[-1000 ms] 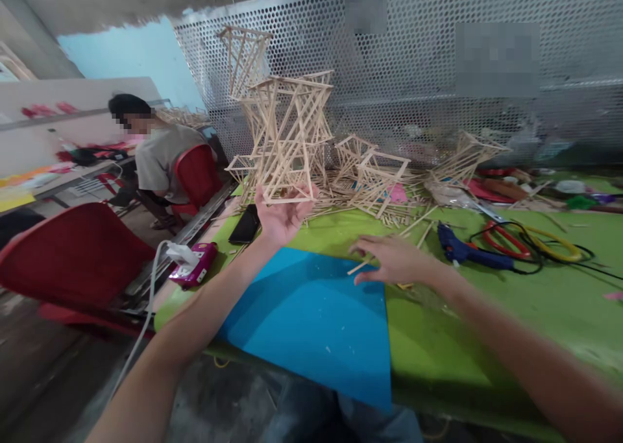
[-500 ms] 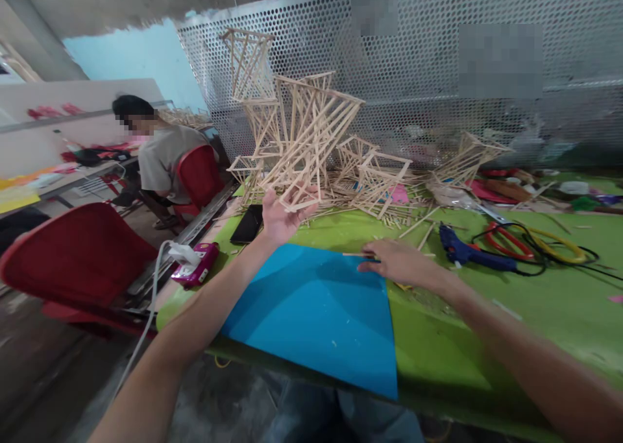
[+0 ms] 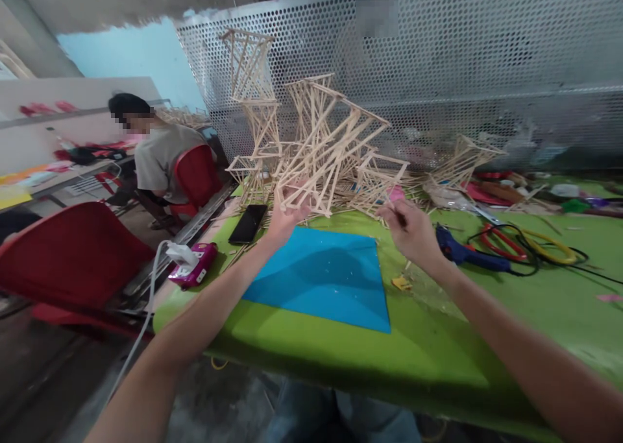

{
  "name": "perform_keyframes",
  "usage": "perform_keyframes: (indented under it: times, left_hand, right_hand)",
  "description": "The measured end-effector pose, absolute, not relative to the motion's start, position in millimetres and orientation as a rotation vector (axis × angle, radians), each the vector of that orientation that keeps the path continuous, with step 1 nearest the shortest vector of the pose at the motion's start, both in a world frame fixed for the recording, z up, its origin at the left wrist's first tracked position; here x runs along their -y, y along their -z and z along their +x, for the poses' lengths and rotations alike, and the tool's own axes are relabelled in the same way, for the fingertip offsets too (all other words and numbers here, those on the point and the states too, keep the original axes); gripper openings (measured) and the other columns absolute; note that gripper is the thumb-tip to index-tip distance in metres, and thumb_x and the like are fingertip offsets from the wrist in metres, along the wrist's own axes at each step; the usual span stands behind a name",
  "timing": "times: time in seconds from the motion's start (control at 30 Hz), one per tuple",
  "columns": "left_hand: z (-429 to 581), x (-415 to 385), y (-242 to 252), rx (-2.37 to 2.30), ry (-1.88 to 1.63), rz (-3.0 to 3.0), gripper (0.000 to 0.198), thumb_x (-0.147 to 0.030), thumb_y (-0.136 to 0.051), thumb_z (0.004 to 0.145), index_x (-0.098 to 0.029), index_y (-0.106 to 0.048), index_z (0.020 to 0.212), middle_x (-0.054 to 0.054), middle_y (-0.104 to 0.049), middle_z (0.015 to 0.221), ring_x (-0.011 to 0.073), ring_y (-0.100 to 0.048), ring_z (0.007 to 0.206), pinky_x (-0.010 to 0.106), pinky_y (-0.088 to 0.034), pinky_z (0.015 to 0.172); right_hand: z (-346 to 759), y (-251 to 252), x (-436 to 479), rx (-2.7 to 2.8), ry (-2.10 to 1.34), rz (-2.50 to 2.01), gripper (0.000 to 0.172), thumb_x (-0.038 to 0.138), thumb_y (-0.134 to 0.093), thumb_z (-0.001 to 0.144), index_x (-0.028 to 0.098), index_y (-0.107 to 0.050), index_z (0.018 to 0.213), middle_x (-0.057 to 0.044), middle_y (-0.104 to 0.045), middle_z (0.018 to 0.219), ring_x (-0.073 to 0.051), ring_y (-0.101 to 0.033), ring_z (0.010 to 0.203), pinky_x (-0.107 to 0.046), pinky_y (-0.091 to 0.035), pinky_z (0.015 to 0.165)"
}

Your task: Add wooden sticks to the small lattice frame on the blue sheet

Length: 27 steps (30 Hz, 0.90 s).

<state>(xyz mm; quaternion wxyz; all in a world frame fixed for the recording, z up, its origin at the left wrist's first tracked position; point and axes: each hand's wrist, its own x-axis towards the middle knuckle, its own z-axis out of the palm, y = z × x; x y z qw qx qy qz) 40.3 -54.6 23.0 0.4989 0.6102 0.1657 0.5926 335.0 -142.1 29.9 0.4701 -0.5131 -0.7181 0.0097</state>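
My left hand (image 3: 291, 213) is closed around the lower end of a wooden stick frame (image 3: 335, 144), a twisted lattice of thin sticks. The frame leans to the right, above the table. To its right, my right hand (image 3: 407, 226) is raised with its fingers pinched together; what they hold, if anything, is too small to make out. A blue sheet (image 3: 335, 281) lies flat on the green table (image 3: 302, 352), below and between my hands. Behind the held frame stand more stick frames (image 3: 253, 99) and a pile of loose sticks.
A blue glue gun (image 3: 472, 255) lies at right, near red-handled pliers (image 3: 501, 242) and black and yellow cords. A black phone (image 3: 248, 224) and a purple power strip (image 3: 195, 268) are at left. Behind is a perforated metal panel (image 3: 428, 60). A person sits beyond a red chair (image 3: 73, 261).
The held frame has tilted further right. My right hand has lifted from beside a thin stick at the blue sheet and moved away from me. The sheet has shifted back from the table's front edge.
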Motion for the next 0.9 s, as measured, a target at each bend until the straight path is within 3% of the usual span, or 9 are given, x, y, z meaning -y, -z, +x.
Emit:
perform_keyframes:
  times: [0.2, 0.4, 0.5, 0.6, 0.77, 0.9]
  left_hand:
    - [46.7, 64.1, -9.8, -0.346, -1.357, 1.667, 0.083, -0.048, -0.093, 0.079, -0.028, -0.042, 0.142, 0.018, -0.048, 0.167, 0.0346, -0.046, 0.158, 0.056, -0.037, 0.134]
    - [46.9, 65.9, 2.5, -0.474, -1.226, 1.786, 0.117, -0.051, -0.093, 0.078, -0.037, -0.012, 0.161, 0.016, -0.033, 0.176, 0.0347, -0.035, 0.163, 0.051, -0.031, 0.138]
    - [46.1, 64.5, 4.6, -0.424, -1.237, 1.784, 0.113, -0.046, -0.091, 0.082, -0.036, -0.01, 0.16, 0.017, -0.03, 0.177, 0.0344, -0.034, 0.164, 0.052, -0.027, 0.139]
    - [45.8, 62.1, 5.8, -0.386, -1.249, 1.768, 0.11, -0.041, -0.091, 0.083, -0.035, -0.011, 0.159, 0.019, -0.026, 0.177, 0.037, -0.032, 0.165, 0.059, -0.023, 0.139]
    - [43.6, 58.5, 10.1, -0.47, -1.162, 1.822, 0.117, -0.051, -0.092, 0.078, -0.038, -0.008, 0.159, 0.015, -0.02, 0.179, 0.0426, -0.019, 0.168, 0.062, -0.015, 0.139]
    - [44.1, 59.5, 14.0, -0.461, -1.166, 1.835, 0.116, -0.048, -0.093, 0.078, -0.036, -0.012, 0.159, 0.015, -0.021, 0.178, 0.0431, -0.019, 0.167, 0.061, -0.017, 0.14]
  right_hand:
    - [335.4, -36.1, 151.6, 1.373, -0.171, -1.115, 0.038, 0.058, -0.07, 0.097, 0.024, -0.076, 0.083, -0.002, -0.069, 0.072, -0.017, -0.055, 0.063, -0.032, -0.043, 0.059]
    - [341.5, -36.9, 142.5, 1.156, -0.305, -1.009, 0.041, 0.065, -0.086, 0.079, 0.026, -0.072, 0.076, 0.001, -0.061, 0.065, -0.015, -0.052, 0.057, -0.032, -0.046, 0.053]
    - [345.1, -36.5, 139.9, 1.12, -0.403, -0.933, 0.041, 0.062, -0.091, 0.073, 0.028, -0.069, 0.078, 0.001, -0.061, 0.072, -0.015, -0.051, 0.06, -0.033, -0.047, 0.056]
    - [347.5, -36.7, 141.5, 1.138, -0.427, -0.946, 0.042, 0.066, -0.087, 0.077, 0.029, -0.068, 0.079, -0.001, -0.058, 0.073, -0.018, -0.05, 0.064, -0.037, -0.045, 0.058]
    - [348.9, -39.1, 145.4, 1.186, -0.403, -0.991, 0.055, 0.078, -0.062, 0.092, 0.029, -0.057, 0.068, -0.006, -0.053, 0.071, -0.023, -0.052, 0.068, -0.041, -0.044, 0.06]
    - [346.2, -41.0, 146.5, 1.207, -0.483, -1.007, 0.05, 0.079, -0.067, 0.088, 0.03, -0.066, 0.08, -0.008, -0.058, 0.078, -0.021, -0.048, 0.066, -0.039, -0.041, 0.056]
